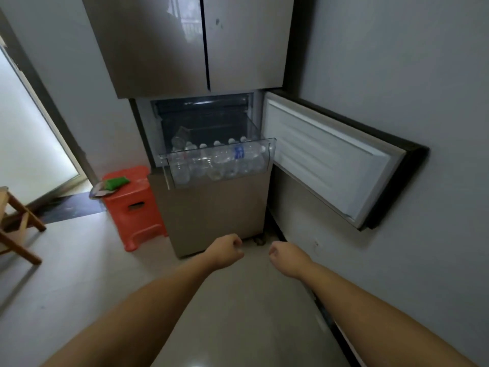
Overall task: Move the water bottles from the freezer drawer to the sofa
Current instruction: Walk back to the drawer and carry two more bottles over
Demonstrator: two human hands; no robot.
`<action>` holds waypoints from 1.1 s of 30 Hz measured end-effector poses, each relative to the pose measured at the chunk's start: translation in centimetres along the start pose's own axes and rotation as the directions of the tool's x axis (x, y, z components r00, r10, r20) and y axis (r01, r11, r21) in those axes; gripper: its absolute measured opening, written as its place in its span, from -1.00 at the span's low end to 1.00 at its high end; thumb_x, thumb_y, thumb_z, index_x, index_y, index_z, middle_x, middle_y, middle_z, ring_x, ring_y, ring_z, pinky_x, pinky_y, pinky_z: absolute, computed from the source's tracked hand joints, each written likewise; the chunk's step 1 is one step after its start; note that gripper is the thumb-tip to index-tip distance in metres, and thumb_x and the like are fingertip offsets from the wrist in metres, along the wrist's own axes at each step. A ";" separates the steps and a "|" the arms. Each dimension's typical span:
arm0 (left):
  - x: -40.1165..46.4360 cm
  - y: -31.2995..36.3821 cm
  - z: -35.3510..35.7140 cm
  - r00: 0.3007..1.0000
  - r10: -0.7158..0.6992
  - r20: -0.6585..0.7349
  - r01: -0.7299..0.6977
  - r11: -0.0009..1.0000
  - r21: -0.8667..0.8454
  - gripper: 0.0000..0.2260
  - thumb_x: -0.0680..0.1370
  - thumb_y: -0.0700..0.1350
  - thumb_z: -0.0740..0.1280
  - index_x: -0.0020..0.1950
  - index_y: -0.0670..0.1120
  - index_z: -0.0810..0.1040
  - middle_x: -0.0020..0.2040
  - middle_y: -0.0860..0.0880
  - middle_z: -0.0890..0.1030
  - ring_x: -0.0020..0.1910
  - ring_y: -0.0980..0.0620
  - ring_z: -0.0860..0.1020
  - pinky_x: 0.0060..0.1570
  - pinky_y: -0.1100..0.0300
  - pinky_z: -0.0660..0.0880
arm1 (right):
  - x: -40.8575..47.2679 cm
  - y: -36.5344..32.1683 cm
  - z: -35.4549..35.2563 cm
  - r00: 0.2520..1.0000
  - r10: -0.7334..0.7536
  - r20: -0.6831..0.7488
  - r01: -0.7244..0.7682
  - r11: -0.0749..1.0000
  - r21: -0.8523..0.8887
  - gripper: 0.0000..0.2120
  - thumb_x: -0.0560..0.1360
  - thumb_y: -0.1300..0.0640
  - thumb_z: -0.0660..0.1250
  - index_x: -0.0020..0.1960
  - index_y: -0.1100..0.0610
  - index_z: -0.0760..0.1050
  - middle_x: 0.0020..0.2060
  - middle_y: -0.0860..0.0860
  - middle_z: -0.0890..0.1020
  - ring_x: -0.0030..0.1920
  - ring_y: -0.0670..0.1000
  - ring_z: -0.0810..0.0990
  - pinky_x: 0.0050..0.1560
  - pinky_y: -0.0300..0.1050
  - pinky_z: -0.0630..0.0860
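Note:
A clear plastic freezer drawer (pixel 169 168) is pulled out of the tall grey fridge (pixel 190 49). Several clear water bottles (pixel 219 160) lie packed in it, one with a blue label (pixel 239 152). Both my arms reach forward below the drawer. My left hand (pixel 229 250) and my right hand (pixel 284 256) have curled fingers and hold nothing. They hang well short of the drawer, over the floor. No sofa is in view.
The freezer door (pixel 330 157) stands swung open to the right, against the wall. An orange plastic stool (pixel 135 205) with a green item on it stands left of the fridge. A wooden chair (pixel 18 226) is at the far left, by a doorway.

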State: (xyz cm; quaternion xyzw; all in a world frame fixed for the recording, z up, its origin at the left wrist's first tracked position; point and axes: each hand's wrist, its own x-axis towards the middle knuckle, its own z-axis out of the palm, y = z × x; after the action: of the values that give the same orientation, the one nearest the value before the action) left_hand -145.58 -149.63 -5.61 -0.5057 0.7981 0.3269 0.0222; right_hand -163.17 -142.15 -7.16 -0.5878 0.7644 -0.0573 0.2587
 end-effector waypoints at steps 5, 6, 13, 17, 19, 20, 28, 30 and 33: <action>6.1 0.2 -3.2 0.999 0.045 -0.014 -0.045 0.999 -0.011 -0.65 0.55 -0.06 0.28 0.31 -0.12 0.45 0.27 -0.10 0.53 0.24 -0.06 0.49 0.13 0.23 0.38 | 7.0 -1.3 -3.5 0.999 -0.035 -0.028 0.036 0.999 0.040 -0.77 0.56 0.09 0.15 0.11 0.09 0.52 0.07 0.06 0.61 0.03 0.09 0.57 0.06 0.00 0.54; 7.3 0.4 -3.8 0.999 0.052 -0.016 -0.052 0.998 -0.016 -0.65 0.55 -0.06 0.28 0.31 -0.11 0.45 0.27 -0.10 0.53 0.24 -0.05 0.49 0.13 0.23 0.38 | 8.4 -1.4 -4.3 0.999 -0.036 -0.033 0.038 0.998 0.047 -0.78 0.55 0.09 0.15 0.10 0.09 0.52 0.05 0.06 0.61 0.01 0.08 0.57 0.05 0.01 0.54; 18.6 2.1 -10.6 0.991 0.064 -0.114 -0.070 0.996 -0.047 -0.63 0.56 -0.07 0.29 0.35 -0.12 0.42 0.27 -0.11 0.52 0.22 -0.04 0.50 0.22 0.12 0.43 | 22.5 -2.6 -11.5 0.982 -0.154 -0.109 0.161 0.985 0.060 -0.82 0.54 0.08 0.20 0.07 0.06 0.53 -0.01 0.02 0.61 -0.01 0.05 0.57 0.02 -0.03 0.54; 24.1 3.5 -15.3 0.978 0.044 -0.204 -0.069 0.991 -0.115 -0.70 0.56 -0.11 0.28 0.28 -0.11 0.47 0.19 -0.13 0.57 0.14 -0.04 0.55 0.19 0.09 0.48 | 29.4 -4.2 -15.7 0.966 -0.217 -0.137 0.225 0.973 0.043 -0.87 0.54 0.10 0.20 -0.05 0.06 0.53 -0.12 0.03 0.61 -0.08 0.06 0.58 -0.08 -0.08 0.50; 26.7 4.1 -17.7 0.967 0.035 -0.253 -0.073 0.987 -0.142 -0.72 0.55 -0.13 0.29 0.26 -0.12 0.49 0.14 -0.15 0.60 0.09 -0.07 0.58 0.15 0.08 0.51 | 32.8 -5.2 -17.9 0.955 -0.252 -0.153 0.257 0.966 0.010 -0.86 0.53 0.12 0.19 -0.08 0.07 0.53 -0.13 0.07 0.61 -0.10 0.09 0.58 -0.11 -0.10 0.49; 27.7 4.2 -18.8 0.960 0.026 -0.278 -0.071 0.986 -0.153 -0.71 0.55 -0.12 0.29 0.26 -0.12 0.49 0.12 -0.15 0.60 0.07 -0.08 0.58 0.12 0.08 0.52 | 34.2 -5.7 -18.9 0.950 -0.264 -0.164 0.269 0.963 0.008 -0.86 0.53 0.13 0.19 -0.08 0.09 0.53 -0.15 0.08 0.61 -0.12 0.10 0.58 -0.15 -0.11 0.47; 33.7 1.6 -23.2 0.936 -0.092 -0.341 -0.009 0.959 -0.284 -0.80 0.56 -0.08 0.28 0.18 -0.03 0.50 -0.10 -0.02 0.61 -0.10 0.03 0.59 -0.08 0.13 0.55 | 42.8 -7.8 -21.2 0.960 -0.268 -0.078 0.267 0.964 -0.019 -0.78 0.55 0.07 0.19 0.12 0.05 0.54 0.22 0.14 0.50 -0.07 0.07 0.59 0.04 -0.02 0.54; 35.4 0.4 -24.1 0.939 -0.117 -0.324 0.017 0.955 -0.295 -0.79 0.55 -0.09 0.29 0.18 -0.03 0.51 -0.11 0.00 0.61 -0.08 0.01 0.61 -0.01 0.10 0.56 | 44.4 -8.2 -21.1 0.968 -0.247 -0.038 0.245 0.968 -0.046 -0.78 0.55 0.07 0.21 0.12 0.07 0.56 0.19 0.13 0.51 -0.04 0.09 0.60 0.08 0.03 0.55; 38.0 -1.2 -25.1 0.947 -0.124 -0.296 0.035 0.957 -0.287 -0.78 0.54 -0.09 0.30 0.18 -0.05 0.51 -0.10 0.01 0.60 -0.09 0.04 0.60 -0.06 0.14 0.56 | 46.3 -8.6 -21.1 0.976 -0.209 0.070 0.215 0.972 -0.094 -0.79 0.55 0.10 0.23 0.06 0.14 0.58 0.00 0.11 0.63 -0.09 0.05 0.61 0.00 -0.04 0.56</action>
State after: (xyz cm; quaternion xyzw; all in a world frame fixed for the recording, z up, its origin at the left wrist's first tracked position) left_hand -155.68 -193.78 -0.43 -0.5809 0.7166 0.3506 -0.1616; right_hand -173.54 -192.30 -0.88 -0.6797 0.6912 -0.0282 0.2437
